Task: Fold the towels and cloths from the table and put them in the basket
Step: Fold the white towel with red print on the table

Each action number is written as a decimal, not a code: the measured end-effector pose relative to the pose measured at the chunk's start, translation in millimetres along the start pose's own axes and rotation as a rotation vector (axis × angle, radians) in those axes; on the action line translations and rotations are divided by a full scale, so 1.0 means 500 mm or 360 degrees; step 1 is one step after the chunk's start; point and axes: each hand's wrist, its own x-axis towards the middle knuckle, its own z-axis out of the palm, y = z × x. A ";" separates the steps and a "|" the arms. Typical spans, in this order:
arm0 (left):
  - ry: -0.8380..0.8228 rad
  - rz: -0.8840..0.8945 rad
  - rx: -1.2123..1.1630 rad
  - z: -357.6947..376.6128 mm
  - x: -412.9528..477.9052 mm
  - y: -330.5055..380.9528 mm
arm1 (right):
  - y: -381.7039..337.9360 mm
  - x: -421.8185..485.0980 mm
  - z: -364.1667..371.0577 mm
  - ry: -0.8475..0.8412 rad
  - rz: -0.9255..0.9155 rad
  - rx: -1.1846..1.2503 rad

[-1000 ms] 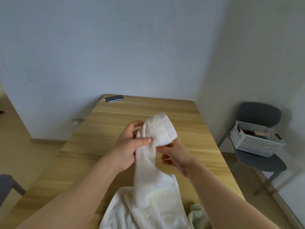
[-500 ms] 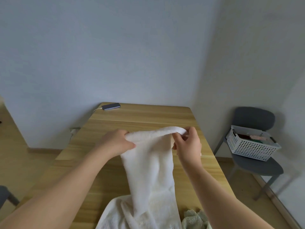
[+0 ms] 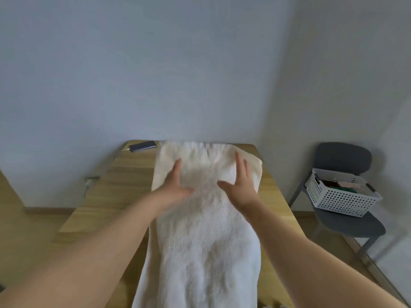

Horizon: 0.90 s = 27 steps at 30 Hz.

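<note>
Pale walls met in a corner behind our wooden table (image 3: pixel 124 190), which ran away from us toward 12 o'clock.

We had both hands flat on the towel (image 3: pixel 204 252), gripping nothing. Our left hand (image 3: pixel 171 187) lay palm down with straight fingers pointing to about 1 o'clock and the thumb spread toward 3. It looked blurred. Our right hand (image 3: pixel 242 185) lay just beside it at 3 o'clock, also palm down. Its fingers were straight and aimed at 12, and its thumb reached toward 9. The two thumbs were near each other but apart.

The white towel was laid out lengthwise on the table. It stretched from the near edge at 6 o'clock to the far edge at 12, under both palms. Its far right corner looked doubled over at about 1 o'clock from our right hand.

A dark phone (image 3: pixel 142 146) lay at 11 o'clock on the table's far left corner, just beside the towel's far end, with a cable at its left end.

Well apart at 3 o'clock, off the table, a white perforated basket (image 3: pixel 340 201) sat on a grey chair (image 3: pixel 343 155). It held some cloth, dark green and pinkish.
</note>
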 end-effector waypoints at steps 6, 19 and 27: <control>-0.0203 -0.0265 0.0400 0.079 -0.084 -0.167 | 0.150 -0.148 0.073 -0.0429 0.0383 -0.0407; -0.0366 -0.0333 0.0828 0.201 -0.431 -0.342 | 0.229 -0.510 0.113 -0.0680 0.0530 -0.0617; -0.0533 -0.0214 0.1052 0.191 -0.568 -0.380 | 0.228 -0.674 0.116 -0.0815 0.0412 -0.0848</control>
